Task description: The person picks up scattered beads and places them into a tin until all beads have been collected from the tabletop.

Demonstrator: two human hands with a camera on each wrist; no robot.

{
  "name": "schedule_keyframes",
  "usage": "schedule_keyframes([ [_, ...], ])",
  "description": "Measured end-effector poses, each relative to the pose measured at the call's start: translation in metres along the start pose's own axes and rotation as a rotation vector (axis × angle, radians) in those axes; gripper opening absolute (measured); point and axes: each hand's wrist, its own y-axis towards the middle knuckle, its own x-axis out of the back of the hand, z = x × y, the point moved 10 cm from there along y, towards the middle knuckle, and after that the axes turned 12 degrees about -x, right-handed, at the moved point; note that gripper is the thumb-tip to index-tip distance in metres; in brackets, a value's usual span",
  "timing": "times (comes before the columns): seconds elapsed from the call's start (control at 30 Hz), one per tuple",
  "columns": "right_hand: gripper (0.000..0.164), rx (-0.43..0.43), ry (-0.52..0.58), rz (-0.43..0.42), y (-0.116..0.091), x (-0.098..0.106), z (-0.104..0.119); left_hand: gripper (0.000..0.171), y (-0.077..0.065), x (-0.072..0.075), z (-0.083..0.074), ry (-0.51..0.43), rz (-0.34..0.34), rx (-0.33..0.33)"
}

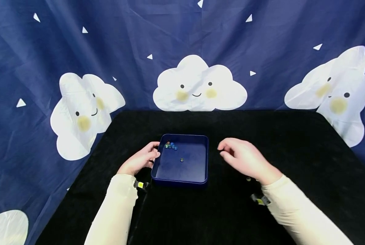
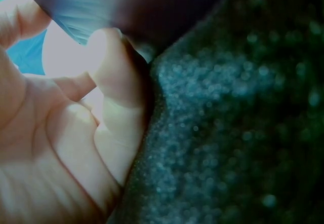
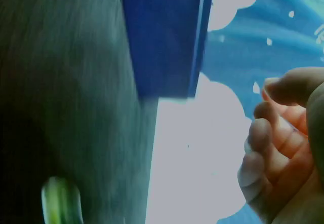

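A square dark blue tray (image 1: 185, 166) with low walls lies on the black cloth. Several glass marbles (image 1: 171, 145) cluster in its far left corner, and a single marble (image 1: 181, 159) lies near its middle. My left hand (image 1: 141, 158) grips the tray's left wall; in the left wrist view the hand's fingers (image 2: 119, 77) touch the tray's side (image 2: 152, 6). Raised to the right of the tray is my right hand (image 1: 245, 156), its fingers loosely curled. No object shows between those fingers (image 3: 260, 133) in the right wrist view.
Beside my right wrist a yellowish marble (image 1: 248, 178) lies on the black cloth (image 1: 201, 214), with another partly hidden by the wrist. A blurred green-yellow marble (image 3: 62, 201) shows low in the right wrist view. A blue cloud-patterned curtain (image 1: 133, 41) hangs behind the table.
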Motion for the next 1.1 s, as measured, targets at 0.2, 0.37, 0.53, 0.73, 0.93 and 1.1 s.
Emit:
schedule_keyframes([
  [0.2, 0.015, -0.111, -0.135, 0.062, -0.02, 0.032, -0.055, 0.055, -0.003, 0.0, -0.002, 0.009, 0.008, -0.006],
  [0.37, 0.016, -0.154, -0.174, 0.144, -0.042, 0.041, -0.085, 0.054, -0.003, 0.0, -0.003, 0.001, -0.006, -0.008],
  [0.53, 0.027, -0.142, -0.172, 0.321, -0.06, 0.02, -0.099, 0.054, -0.003, 0.0, -0.002, 0.01, -0.013, -0.009],
  [0.73, 0.03, -0.106, -0.186, 0.41, -0.065, -0.002, -0.101, 0.054, -0.006, 0.001, -0.001, 0.006, -0.018, -0.01],
  [0.93, 0.03, -0.078, -0.199, 0.403, -0.063, -0.002, -0.098, 0.053, -0.006, 0.002, -0.001, 0.007, -0.021, -0.002],
  [1.1, 0.029, -0.105, -0.192, 0.439, -0.062, -0.002, -0.1, 0.053, -0.004, 0.0, 0.0, -0.009, -0.012, -0.005],
])
